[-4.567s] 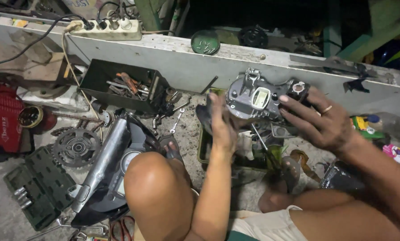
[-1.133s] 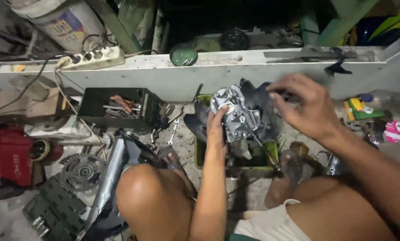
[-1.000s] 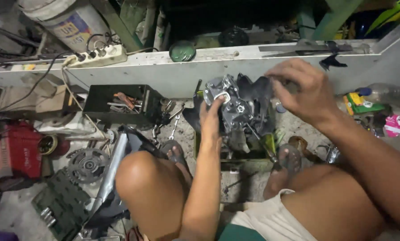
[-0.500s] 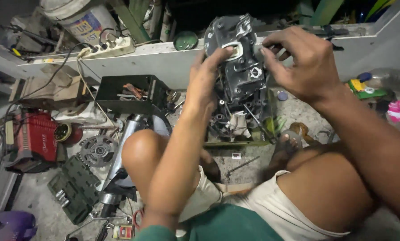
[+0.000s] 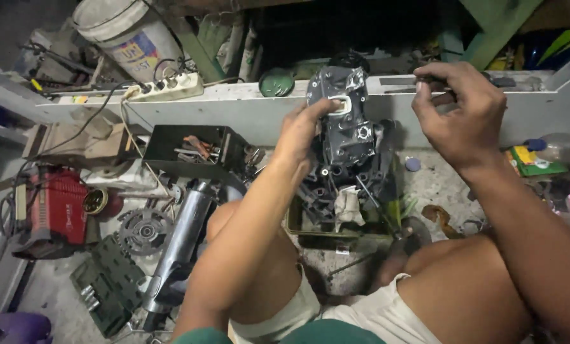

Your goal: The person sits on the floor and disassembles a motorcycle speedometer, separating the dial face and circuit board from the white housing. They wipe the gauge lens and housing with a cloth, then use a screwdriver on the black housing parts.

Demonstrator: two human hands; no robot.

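Note:
My left hand (image 5: 302, 135) grips a dark grey instrument housing (image 5: 344, 118), holding it upright in front of me with its back side and several sockets facing me. My right hand (image 5: 458, 109) is raised to the right of it, apart from the housing, with the fingers pinched together at the top; what they pinch is too small to tell. Below the housing stands a shallow tray (image 5: 297, 228) with black plastic parts and a white rag (image 5: 347, 205). My bare knees frame the bottom of the view.
A black toolbox (image 5: 189, 148) with hand tools sits at left. A white power strip (image 5: 168, 88) lies on the pale ledge (image 5: 246, 111). A red machine (image 5: 54, 204), a gear disc (image 5: 144, 230), a chrome pipe (image 5: 178, 245) and a green socket case (image 5: 106, 283) lie on the floor. A bucket (image 5: 124, 32) stands behind.
The housing has been lifted from the tray up to chest height. My right hand has let go of it and moved off to the right, fingers pinched.

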